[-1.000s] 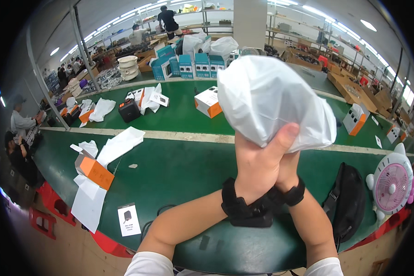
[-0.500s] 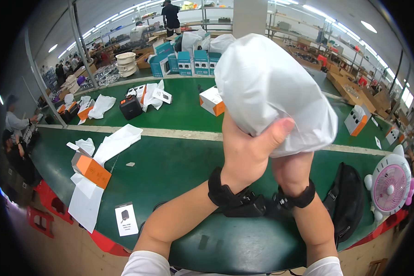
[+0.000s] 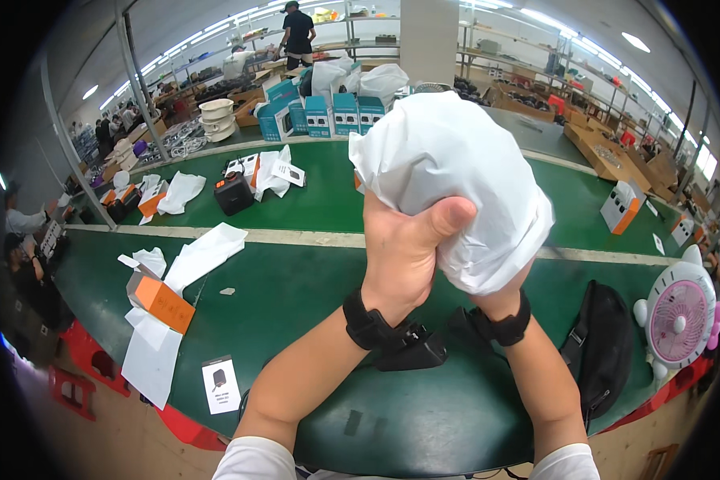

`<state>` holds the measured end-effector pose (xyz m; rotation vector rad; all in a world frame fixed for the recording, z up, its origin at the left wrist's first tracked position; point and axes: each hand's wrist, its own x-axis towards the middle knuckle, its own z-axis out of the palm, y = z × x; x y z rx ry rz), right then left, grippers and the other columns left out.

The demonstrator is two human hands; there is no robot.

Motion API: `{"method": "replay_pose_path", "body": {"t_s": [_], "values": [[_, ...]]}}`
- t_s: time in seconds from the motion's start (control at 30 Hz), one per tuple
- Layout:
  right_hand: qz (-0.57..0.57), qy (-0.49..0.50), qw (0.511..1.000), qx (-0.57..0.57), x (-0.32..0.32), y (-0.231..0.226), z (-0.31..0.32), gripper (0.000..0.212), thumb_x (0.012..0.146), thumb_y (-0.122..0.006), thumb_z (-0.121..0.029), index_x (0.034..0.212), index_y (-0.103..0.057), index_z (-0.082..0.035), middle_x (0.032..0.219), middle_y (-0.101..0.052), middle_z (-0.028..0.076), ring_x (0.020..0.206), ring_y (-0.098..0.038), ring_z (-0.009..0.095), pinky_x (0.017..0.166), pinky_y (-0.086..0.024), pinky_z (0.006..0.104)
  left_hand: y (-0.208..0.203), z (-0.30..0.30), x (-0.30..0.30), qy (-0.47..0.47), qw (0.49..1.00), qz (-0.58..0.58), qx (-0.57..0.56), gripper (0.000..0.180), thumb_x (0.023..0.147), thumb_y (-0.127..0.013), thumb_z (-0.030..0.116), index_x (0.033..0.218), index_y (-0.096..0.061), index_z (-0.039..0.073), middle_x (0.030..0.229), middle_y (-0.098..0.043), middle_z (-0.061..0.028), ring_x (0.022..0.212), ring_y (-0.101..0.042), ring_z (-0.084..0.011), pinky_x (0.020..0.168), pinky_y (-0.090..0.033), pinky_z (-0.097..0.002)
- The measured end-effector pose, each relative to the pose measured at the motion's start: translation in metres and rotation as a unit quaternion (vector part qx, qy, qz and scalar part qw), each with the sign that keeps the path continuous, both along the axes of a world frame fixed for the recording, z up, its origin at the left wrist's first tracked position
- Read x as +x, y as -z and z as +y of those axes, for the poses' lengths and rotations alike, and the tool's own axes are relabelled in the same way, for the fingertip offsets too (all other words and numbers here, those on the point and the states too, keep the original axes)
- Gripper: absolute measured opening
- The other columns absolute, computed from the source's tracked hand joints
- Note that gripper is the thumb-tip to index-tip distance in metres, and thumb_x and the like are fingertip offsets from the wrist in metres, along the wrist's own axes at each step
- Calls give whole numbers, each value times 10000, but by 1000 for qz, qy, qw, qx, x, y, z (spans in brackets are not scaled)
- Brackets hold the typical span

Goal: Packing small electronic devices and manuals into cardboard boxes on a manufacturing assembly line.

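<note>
A bulky white plastic bag (image 3: 464, 172), wrapped around something I cannot see, is raised above the green table between my hands. My left hand (image 3: 408, 244) grips its near left side, thumb lying across the front. Under its lower right side is my right hand (image 3: 502, 300), its fingers hidden behind the bag. Each wrist wears a black strap with a small dark device. To the left on the table, an opened orange-and-white box (image 3: 165, 302) sits among white wrapping sheets (image 3: 208, 256). Closer to me lies a white printed card (image 3: 220, 386).
A black pouch bag (image 3: 602, 344) and a pink-and-white fan (image 3: 677, 316) stand at right. Across the pale divider are a black boxy device (image 3: 232, 192), white wrapping and orange-and-white boxes (image 3: 618, 210). Blue boxes (image 3: 318, 118) are stacked at the back. Other people are farther off.
Both hands have brought the bag slightly left and tilted it. Its plastic looks more bunched, and its lower part now hangs closer to my right wrist.
</note>
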<state>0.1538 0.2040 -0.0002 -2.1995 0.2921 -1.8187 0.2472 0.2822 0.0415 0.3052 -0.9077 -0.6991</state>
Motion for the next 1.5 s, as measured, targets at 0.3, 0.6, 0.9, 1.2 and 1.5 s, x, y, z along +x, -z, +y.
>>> {"method": "replay_pose_path", "body": {"t_s": [0.3,0.6,0.9,1.2,1.5], "values": [[-150,-509,663,527,-21,-17,26,555,912,-591,-296,1366,-372,-63,1343,-461,87,1178,-498,228,995,-423,382,-3,4,-13,-81,989,-115,-44,664,738,-739,7,1307,-400,-35,1233,-539,-132,1127,-543,-215,972,-431,-353],[-105,-239,928,265,-21,-27,-15,546,950,-523,-330,1352,-368,5,1288,-502,119,1176,-498,207,1004,-394,354,8,-12,-9,-99,990,-100,-4,723,787,-657,16,1406,-284,23,1349,-440,-123,1250,-449,-238,1064,-352,-390],[-138,-409,779,454,-30,-30,-73,511,927,-554,-369,1322,-451,-62,1213,-582,93,1137,-546,246,988,-424,398,26,-96,-18,-229,945,-234,-14,597,820,-673,128,1311,-378,-40,1220,-528,-135,1109,-547,-232,942,-445,-341],[-280,-219,789,501,-98,-46,-132,319,884,-644,-293,1157,-564,-149,1079,-624,3,936,-606,151,790,-484,358,71,-241,146,-356,640,-630,259,542,819,-651,389,1193,-573,4,1101,-631,-214,1011,-591,-382,914,-443,-422],[-270,-261,792,482,-89,-46,-132,393,859,-660,-186,1212,-539,-62,1160,-612,39,1023,-605,164,896,-465,326,97,-297,173,-254,494,-653,514,647,831,-509,568,1090,-654,-7,1135,-618,-238,1064,-589,-353,936,-436,-380]]}}
